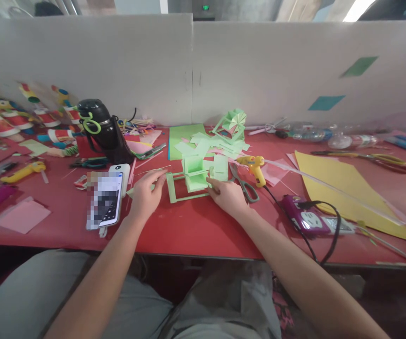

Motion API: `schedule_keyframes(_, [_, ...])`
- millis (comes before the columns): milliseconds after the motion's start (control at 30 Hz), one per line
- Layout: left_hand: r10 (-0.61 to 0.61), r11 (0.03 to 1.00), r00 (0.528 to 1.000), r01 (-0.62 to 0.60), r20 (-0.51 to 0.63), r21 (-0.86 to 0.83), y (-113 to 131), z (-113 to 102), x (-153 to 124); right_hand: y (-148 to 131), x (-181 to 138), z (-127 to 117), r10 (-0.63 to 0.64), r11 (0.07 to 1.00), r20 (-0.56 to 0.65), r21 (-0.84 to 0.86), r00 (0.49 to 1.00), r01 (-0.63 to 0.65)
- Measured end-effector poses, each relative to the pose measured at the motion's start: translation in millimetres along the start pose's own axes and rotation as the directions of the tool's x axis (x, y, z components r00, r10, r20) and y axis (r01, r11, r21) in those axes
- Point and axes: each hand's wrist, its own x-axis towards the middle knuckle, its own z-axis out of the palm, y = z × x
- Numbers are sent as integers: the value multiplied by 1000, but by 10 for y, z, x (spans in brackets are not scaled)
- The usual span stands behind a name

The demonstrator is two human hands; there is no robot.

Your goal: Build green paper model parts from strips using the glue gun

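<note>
A light green paper model [193, 178], a boxy block on a flat rectangular frame, lies on the red table [196, 226] in front of me. My left hand [145, 194] rests at the frame's left end, fingers curled, pinching a thin strip by the frame's corner. My right hand [227, 194] lies at the model's right side, its fingers pressed against the green block. More cut green paper pieces [210, 143] and a folded green pinwheel shape [231, 123] sit just behind the model.
A phone [106, 200] lies left of my left hand, with a black flask [101, 128] behind it. Scissors [243, 184], a yellow glue gun [255, 167] and a purple power strip [305, 217] lie to the right, beside a yellow sheet [344, 188]. Colourful crafts crowd the far left.
</note>
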Motion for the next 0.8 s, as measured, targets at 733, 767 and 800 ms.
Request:
schedule_keyframes(733, [-171, 778, 941, 312, 293, -546, 387, -130, -84, 112, -16, -92, 206, 600, -167, 800, 964, 10])
schedule_keyframes(767, [-144, 722, 936, 322, 322, -612, 393, -125, -90, 109, -18, -107, 221, 585, -180, 811, 958, 18])
schedule_keyframes(800, [-106, 658, 931, 329, 350, -677, 398, -118, -96, 106, -22, -125, 233, 576, -196, 817, 953, 27])
